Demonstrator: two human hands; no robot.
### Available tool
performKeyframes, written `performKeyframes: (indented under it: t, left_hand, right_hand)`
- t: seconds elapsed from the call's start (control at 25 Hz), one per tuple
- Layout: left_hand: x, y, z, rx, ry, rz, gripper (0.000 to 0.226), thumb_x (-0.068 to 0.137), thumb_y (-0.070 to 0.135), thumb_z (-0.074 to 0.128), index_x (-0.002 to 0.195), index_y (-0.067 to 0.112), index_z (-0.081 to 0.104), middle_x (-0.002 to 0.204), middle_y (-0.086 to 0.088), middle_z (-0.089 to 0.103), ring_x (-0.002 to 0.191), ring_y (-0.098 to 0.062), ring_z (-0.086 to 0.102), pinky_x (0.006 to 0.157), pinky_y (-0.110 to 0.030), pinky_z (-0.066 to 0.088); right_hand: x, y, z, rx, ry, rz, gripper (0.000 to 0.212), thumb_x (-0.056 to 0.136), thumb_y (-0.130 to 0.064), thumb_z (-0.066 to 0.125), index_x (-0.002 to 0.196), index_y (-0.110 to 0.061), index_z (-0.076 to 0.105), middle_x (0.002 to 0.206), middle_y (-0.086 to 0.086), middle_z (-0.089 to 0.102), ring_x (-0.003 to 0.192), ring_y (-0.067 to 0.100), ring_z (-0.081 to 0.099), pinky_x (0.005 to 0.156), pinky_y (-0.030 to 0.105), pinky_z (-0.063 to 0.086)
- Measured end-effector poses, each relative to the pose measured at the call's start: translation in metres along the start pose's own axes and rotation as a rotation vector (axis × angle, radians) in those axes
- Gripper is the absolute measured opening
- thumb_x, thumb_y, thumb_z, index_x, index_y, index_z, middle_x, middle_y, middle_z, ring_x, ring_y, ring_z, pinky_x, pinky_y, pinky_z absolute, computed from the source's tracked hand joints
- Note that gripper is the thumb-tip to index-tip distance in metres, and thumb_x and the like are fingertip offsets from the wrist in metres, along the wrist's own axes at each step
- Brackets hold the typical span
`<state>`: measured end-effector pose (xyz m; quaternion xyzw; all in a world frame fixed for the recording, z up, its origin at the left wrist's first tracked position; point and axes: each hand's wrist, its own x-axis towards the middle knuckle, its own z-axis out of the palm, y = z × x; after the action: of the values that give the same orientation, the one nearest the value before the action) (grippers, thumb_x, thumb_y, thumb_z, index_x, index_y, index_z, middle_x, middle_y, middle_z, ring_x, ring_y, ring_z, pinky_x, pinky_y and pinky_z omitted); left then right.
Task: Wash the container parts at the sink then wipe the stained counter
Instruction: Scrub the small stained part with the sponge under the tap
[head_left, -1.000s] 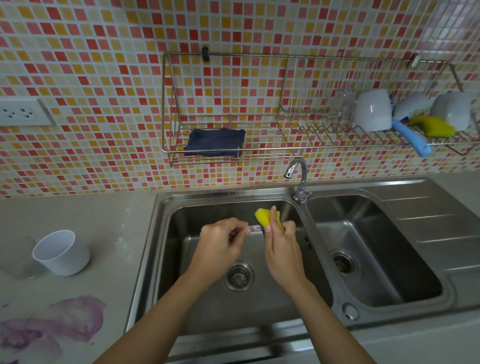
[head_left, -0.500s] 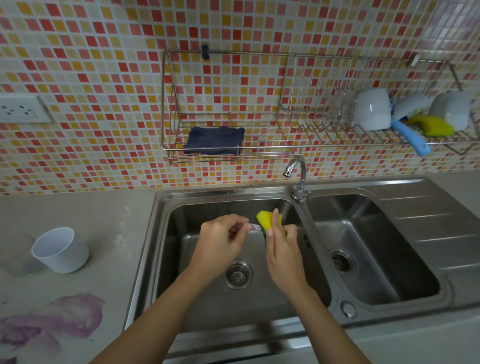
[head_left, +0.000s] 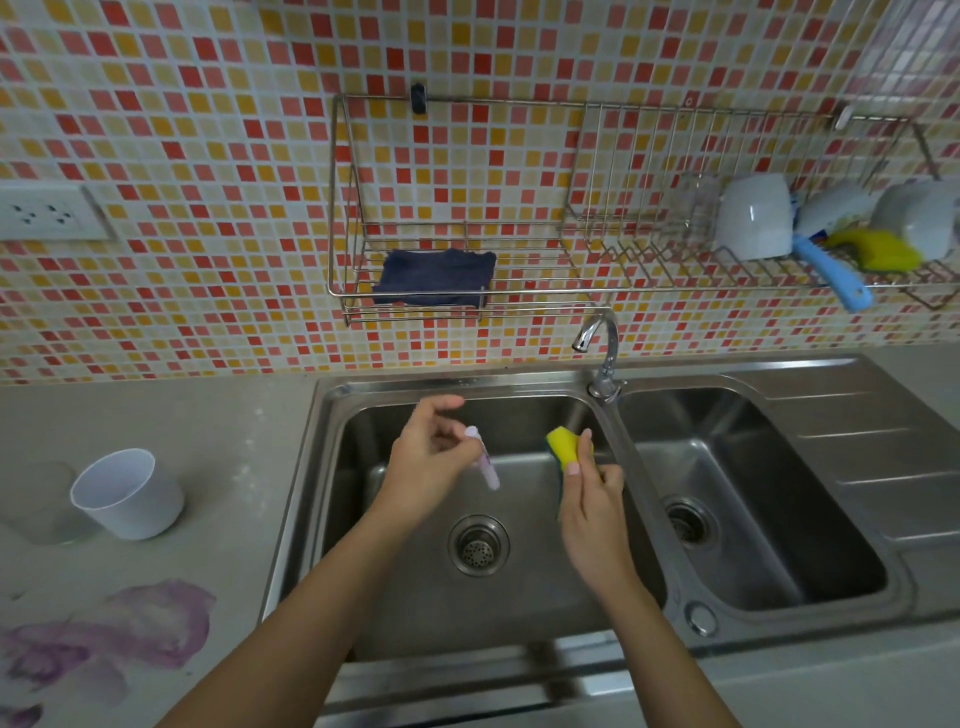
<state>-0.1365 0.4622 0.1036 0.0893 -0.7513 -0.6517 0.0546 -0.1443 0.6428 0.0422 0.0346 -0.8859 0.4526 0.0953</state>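
Two bare forearms reach in from the bottom edge over the left basin of the steel sink (head_left: 293, 493). At the lower left, a smeared purple stain (head_left: 109, 634) lies on the grey worktop (head_left: 208, 426).

Above the drain (head_left: 478, 545), the left hand (head_left: 428, 465) pinches a small pale lilac part (head_left: 485, 462) by its upper end. The part is a thin stick that tilts down and to the right, with its lower end free in the air. The forefinger of that hand is stretched out, away from the grip.

The right hand (head_left: 592, 499) is near the left one but does not touch it. It grips a sponge (head_left: 563, 444) between thumb and fingers, yellow face up with a darker layer beneath. The sponge and the part are clearly apart.

To the left of the sink a white cup (head_left: 130, 493) stands upright on the worktop. Just beside it is something clear that is too faint to name. The right basin (head_left: 753, 493) lies past the divider.

At the back rim between the basins stands the tap (head_left: 602, 353), its spout turned left. No water can be seen running from it.

A wire rack (head_left: 519, 288) is fixed to the mosaic wall behind. Its left part holds a folded dark blue cloth (head_left: 434, 278). Its right part holds white mugs (head_left: 756, 215), a blue brush (head_left: 831, 275) and a second sponge (head_left: 878, 249). A white socket (head_left: 41, 210) sits on the wall at far left.
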Motion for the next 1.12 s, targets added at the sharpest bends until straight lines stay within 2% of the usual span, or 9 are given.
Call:
performKeyframes:
  t: [0.12,0.24,0.32,0.48,0.56,0.72,0.84,0.92,1.12]
  left_hand:
    - [0.001,0.002,0.006,-0.273,-0.02,-0.147,0.039,0.089,0.0,0.054,0.121,0.019,0.04,0.085,-0.01,0.061,0.083,-0.026,0.066,0.079,-0.038,0.055]
    - [0.001,-0.002,0.01,-0.274,-0.046,-0.251,0.037,0.09,0.006,0.057,0.121,0.017,0.039,0.094,-0.011,0.061,0.073,-0.02,0.064,0.062,-0.028,0.055]
    - [0.003,-0.007,0.014,-0.35,-0.04,-0.401,0.03,0.091,0.009,0.056,0.118,0.008,0.044,0.094,-0.013,0.06,0.068,-0.017,0.061,0.054,-0.022,0.053]
    - [0.002,-0.014,0.015,-0.665,-0.082,-0.621,0.016,0.09,0.004,0.05,0.099,-0.003,0.06,0.086,-0.014,0.062,0.069,-0.014,0.061,0.057,-0.017,0.054]
    - [0.002,-0.014,0.016,-0.761,-0.08,-0.571,0.02,0.086,-0.006,0.042,0.096,-0.005,0.058,0.091,-0.018,0.062,0.076,-0.018,0.062,0.064,-0.018,0.055]
    - [0.003,-0.009,0.019,-0.674,-0.034,-0.486,0.021,0.085,-0.013,0.041,0.097,-0.005,0.057,0.094,-0.02,0.062,0.078,-0.022,0.063,0.066,-0.018,0.056]
    - [0.002,-0.013,0.018,-0.476,-0.032,-0.44,0.024,0.086,-0.005,0.055,0.108,0.004,0.053,0.091,-0.016,0.063,0.069,-0.018,0.062,0.057,-0.019,0.053]
    - [0.0,-0.018,0.02,-0.32,-0.004,-0.323,0.027,0.082,-0.001,0.064,0.107,0.005,0.054,0.082,-0.012,0.062,0.066,-0.015,0.057,0.056,-0.02,0.047]
    - [-0.006,-0.02,0.02,-0.061,0.024,-0.07,0.015,0.08,0.004,0.069,0.095,0.01,0.069,0.091,0.0,0.07,0.083,-0.009,0.064,0.068,-0.015,0.05]
  right_hand:
    - [0.003,-0.002,0.0,0.031,0.003,-0.009,0.051,0.098,-0.029,0.029,0.146,-0.022,0.015,0.097,0.009,0.036,0.074,0.018,0.049,0.066,0.026,0.031]
    - [0.003,-0.005,0.0,0.052,0.0,-0.045,0.051,0.098,-0.028,0.03,0.146,-0.023,0.014,0.094,0.008,0.035,0.075,0.008,0.046,0.064,0.022,0.028]
    - [0.003,-0.004,-0.001,0.059,0.006,-0.053,0.051,0.098,-0.028,0.03,0.146,-0.023,0.014,0.094,0.008,0.035,0.075,0.006,0.045,0.064,0.022,0.028]
    - [0.004,-0.003,-0.002,0.071,0.019,-0.054,0.051,0.097,-0.031,0.029,0.145,-0.025,0.013,0.094,0.006,0.035,0.074,0.01,0.047,0.063,0.019,0.03]
    - [0.006,-0.001,-0.004,0.073,0.028,-0.062,0.05,0.097,-0.03,0.03,0.143,-0.028,0.01,0.094,0.005,0.034,0.074,0.01,0.047,0.063,0.017,0.031]
    - [0.008,0.001,-0.005,0.083,0.036,-0.087,0.049,0.096,-0.032,0.029,0.141,-0.031,0.009,0.095,0.007,0.036,0.076,0.007,0.047,0.068,0.02,0.031]
    - [0.009,0.001,-0.005,0.079,0.042,-0.112,0.049,0.097,-0.03,0.03,0.142,-0.03,0.01,0.094,0.006,0.036,0.077,0.007,0.047,0.067,0.017,0.031]
    - [0.009,0.002,-0.005,0.083,0.044,-0.132,0.05,0.096,-0.031,0.03,0.142,-0.03,0.011,0.094,0.004,0.035,0.075,0.007,0.047,0.066,0.012,0.033]
    - [0.009,0.003,-0.005,0.037,0.064,-0.206,0.055,0.092,-0.039,0.027,0.142,-0.03,0.009,0.095,0.003,0.034,0.075,0.004,0.045,0.067,0.017,0.033]
